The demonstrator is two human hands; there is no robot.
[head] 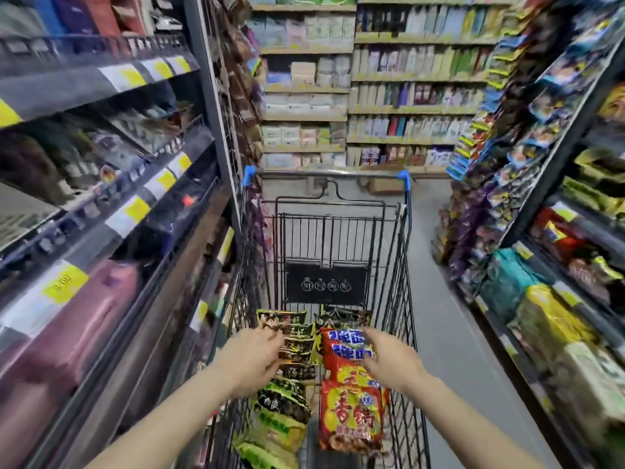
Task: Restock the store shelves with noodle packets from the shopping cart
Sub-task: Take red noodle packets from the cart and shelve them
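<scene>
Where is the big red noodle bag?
In the head view, the red noodle bag lies inside the shopping cart, on its right side, next to the dark green packets. The right hand is just over its top end.

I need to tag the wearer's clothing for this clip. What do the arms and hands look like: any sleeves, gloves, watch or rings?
Both forearms are bare up to the frame edge, with no sleeves showing. The left hand and right hand wear no gloves. No watch or bracelet shows at either wrist. The fingers are too blurred to rule out rings.
</scene>
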